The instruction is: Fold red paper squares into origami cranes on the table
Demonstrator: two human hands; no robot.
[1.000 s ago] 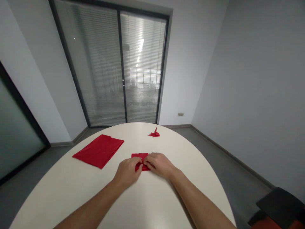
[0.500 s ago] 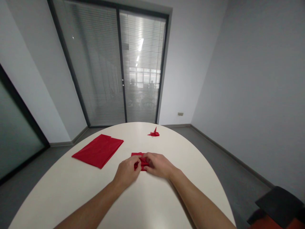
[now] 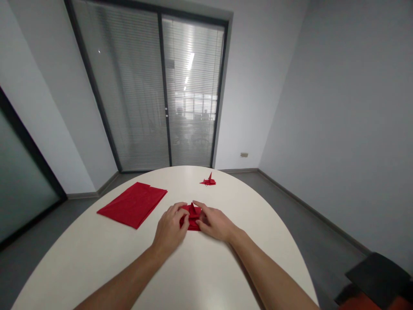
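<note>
A small piece of folded red paper (image 3: pixel 194 224) lies on the white table in front of me, with one flap standing up in a point near its far edge. My left hand (image 3: pixel 171 224) grips its left side, fingers curled over the paper and the thumb near its middle. From the other side, my right hand (image 3: pixel 215 221) holds the right part between thumb and fingers, its index finger reaching toward the raised flap. Parts of the paper's left and right edges are hidden under the fingers.
A stack of larger red paper sheets (image 3: pixel 134 204) lies to the left on the round white table (image 3: pixel 180 275). Farther back stands a small red folded-paper figure (image 3: pixel 209 181) with a pointed tip. A dark chair (image 3: pixel 377 275) is at the lower right, beyond the table's edge.
A flap of the folded paper now stands up between my hands. My left fingers have spread toward the paper's far edge, and my right index finger has stretched out.
</note>
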